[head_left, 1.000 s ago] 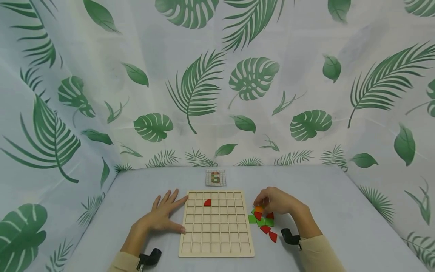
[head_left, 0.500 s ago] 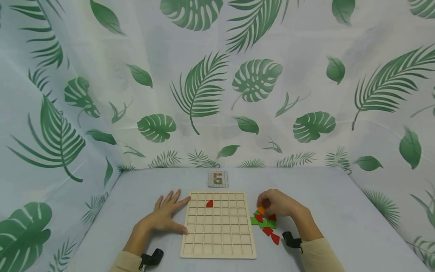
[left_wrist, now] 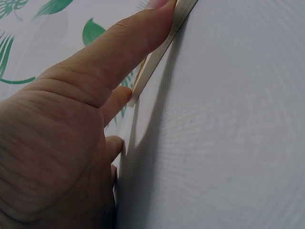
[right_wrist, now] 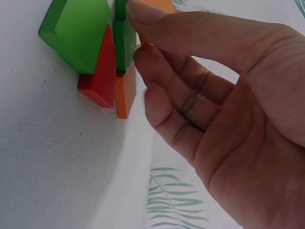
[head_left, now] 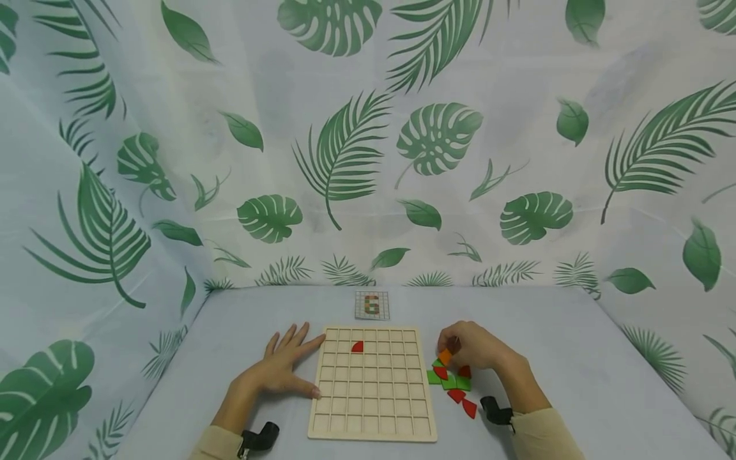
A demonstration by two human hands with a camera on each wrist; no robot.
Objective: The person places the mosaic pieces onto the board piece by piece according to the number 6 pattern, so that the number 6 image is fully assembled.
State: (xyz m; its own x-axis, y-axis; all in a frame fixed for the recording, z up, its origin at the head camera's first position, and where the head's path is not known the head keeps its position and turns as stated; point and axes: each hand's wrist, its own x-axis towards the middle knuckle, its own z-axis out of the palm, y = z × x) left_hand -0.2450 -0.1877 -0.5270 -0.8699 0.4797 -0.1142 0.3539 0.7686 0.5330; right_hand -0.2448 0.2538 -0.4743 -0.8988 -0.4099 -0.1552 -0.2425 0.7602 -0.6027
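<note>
Orange piece (head_left: pixel 445 356) is pinched by right hand (head_left: pixel 475 345); left hand (head_left: pixel 278 371), spread, touches board (head_left: pixel 371 389).

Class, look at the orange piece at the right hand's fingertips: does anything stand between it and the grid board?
Nothing visible does. In the head view, only table surface lies directly between the orange piece and the grid board. A green piece beside the board's right edge lies lower in that picture, off the direct line.

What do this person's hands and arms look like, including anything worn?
The left hand and right hand are bare, without gloves. Beige sleeves end short of the hands; a rounded black device sits at the end of each sleeve.
</note>
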